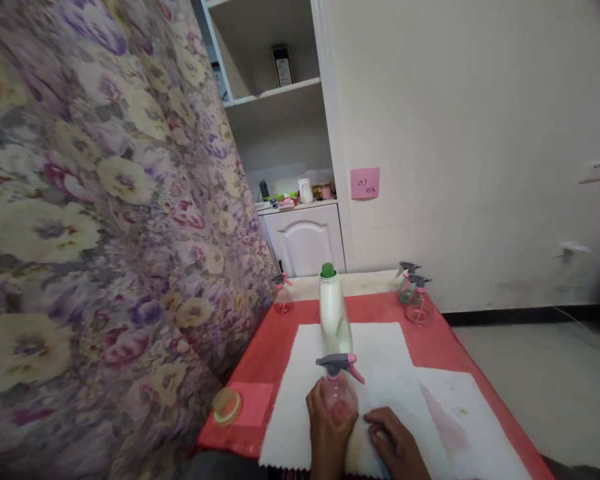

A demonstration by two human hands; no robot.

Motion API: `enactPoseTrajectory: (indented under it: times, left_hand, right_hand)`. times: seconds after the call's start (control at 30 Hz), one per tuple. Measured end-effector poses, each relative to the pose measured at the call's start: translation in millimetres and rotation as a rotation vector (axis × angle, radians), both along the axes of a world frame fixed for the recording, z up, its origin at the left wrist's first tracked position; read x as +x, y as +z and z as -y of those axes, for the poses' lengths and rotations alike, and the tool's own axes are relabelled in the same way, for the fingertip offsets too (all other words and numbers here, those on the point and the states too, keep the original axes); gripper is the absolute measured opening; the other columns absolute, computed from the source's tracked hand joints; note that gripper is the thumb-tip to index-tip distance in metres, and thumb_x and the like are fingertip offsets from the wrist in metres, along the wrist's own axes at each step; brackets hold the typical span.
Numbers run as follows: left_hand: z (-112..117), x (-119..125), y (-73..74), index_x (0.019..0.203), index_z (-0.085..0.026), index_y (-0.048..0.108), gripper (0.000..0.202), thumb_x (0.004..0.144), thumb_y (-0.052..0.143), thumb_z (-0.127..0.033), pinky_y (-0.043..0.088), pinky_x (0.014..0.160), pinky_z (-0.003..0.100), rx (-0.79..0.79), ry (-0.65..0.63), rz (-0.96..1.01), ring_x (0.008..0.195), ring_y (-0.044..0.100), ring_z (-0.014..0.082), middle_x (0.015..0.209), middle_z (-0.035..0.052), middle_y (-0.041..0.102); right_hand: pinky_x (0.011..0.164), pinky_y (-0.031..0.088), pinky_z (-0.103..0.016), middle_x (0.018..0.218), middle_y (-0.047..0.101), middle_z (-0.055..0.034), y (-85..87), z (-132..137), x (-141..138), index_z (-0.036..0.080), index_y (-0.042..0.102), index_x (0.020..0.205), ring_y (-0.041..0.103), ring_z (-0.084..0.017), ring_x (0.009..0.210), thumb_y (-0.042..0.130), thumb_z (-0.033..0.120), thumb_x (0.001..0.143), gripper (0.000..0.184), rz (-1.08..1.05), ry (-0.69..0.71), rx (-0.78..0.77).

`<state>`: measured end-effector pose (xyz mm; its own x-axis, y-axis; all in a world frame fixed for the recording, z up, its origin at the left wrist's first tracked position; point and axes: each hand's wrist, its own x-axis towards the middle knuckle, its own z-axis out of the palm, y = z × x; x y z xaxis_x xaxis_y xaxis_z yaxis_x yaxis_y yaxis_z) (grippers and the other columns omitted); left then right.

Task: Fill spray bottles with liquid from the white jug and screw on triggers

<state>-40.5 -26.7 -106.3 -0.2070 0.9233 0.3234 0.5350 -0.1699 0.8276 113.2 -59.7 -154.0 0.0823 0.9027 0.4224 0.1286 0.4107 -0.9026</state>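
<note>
My left hand [329, 427] is wrapped around the clear, pink-tinted body of a spray bottle [341, 399], which has a grey head and a pink trigger. To the right of the bottle, my right hand [394, 440] rests low over the white sheet [380, 373] with its fingers curled; whether something small is in them is hidden. A pale yellowish strip [353, 455] shows between the two hands. Just behind the spray bottle stands a pale green jug [334, 310] with a green piece in its mouth.
One spray bottle [283, 297] stands at the far left of the red tablecloth [250, 373], and two more [419, 308] at the far right. A tape roll [227, 407] lies by a pink paper [253, 402] on the left. A floral curtain [130, 267] hangs close along the left.
</note>
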Motion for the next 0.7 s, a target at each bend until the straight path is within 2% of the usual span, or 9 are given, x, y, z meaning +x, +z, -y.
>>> enactPoseTrajectory:
  times: [0.2,0.3,0.43,0.63,0.7]
  left_hand:
    - [-2,-13,-7.4,0.135,-0.011,0.034,0.080,0.062,0.065,-0.023,0.032,0.114,0.045,-0.046,-0.080,0.087,0.135,0.040,0.0320,0.141,0.0216,0.044]
    - [0,-9,-2.2,0.134,-0.010,0.034,0.078,0.064,0.065,-0.027,0.031,0.114,0.047,-0.054,-0.056,0.090,0.135,0.040,0.0333,0.142,0.0235,0.043]
    - [1,-6,5.7,0.129,-0.010,0.039,0.070,0.068,0.063,-0.032,0.035,0.111,0.047,-0.083,-0.042,0.122,0.130,0.045,0.0334,0.137,0.0236,0.048]
    - [2,-17,-1.6,0.127,-0.016,0.046,0.070,0.062,0.070,-0.024,0.041,0.108,0.041,-0.069,-0.047,0.206,0.127,0.052,0.0302,0.132,0.0155,0.057]
    - [1,-25,-2.3,0.125,-0.018,0.048,0.069,0.061,0.072,-0.026,0.044,0.106,0.038,-0.083,0.000,0.196,0.125,0.054,0.0290,0.130,0.0132,0.060]
  right_hand:
    - [0.080,0.054,-0.032,0.091,0.067,-0.0045,4.5,3,4,0.024,0.067,0.098,0.067,-0.022,0.085,0.055,0.037,0.089,0.020,0.062,0.051,-0.051]
    - [0.080,0.055,-0.032,0.092,0.068,-0.0051,5.8,3,6,0.023,0.067,0.099,0.067,-0.022,0.084,0.055,0.036,0.089,0.020,0.081,0.048,-0.063]
    - [0.079,0.056,-0.031,0.092,0.069,-0.0053,6.3,3,7,0.024,0.068,0.098,0.068,-0.022,0.083,0.056,0.036,0.089,0.019,0.088,0.047,-0.038]
    - [0.074,0.055,-0.028,0.085,0.070,-0.0038,4.4,5,-1,0.024,0.070,0.091,0.068,-0.020,0.078,0.059,0.044,0.087,0.023,-0.007,-0.040,-0.014]
    - [0.073,0.055,-0.027,0.084,0.069,-0.0039,3.3,6,-4,0.025,0.070,0.089,0.067,-0.020,0.076,0.060,0.046,0.086,0.024,-0.033,-0.057,-0.017]
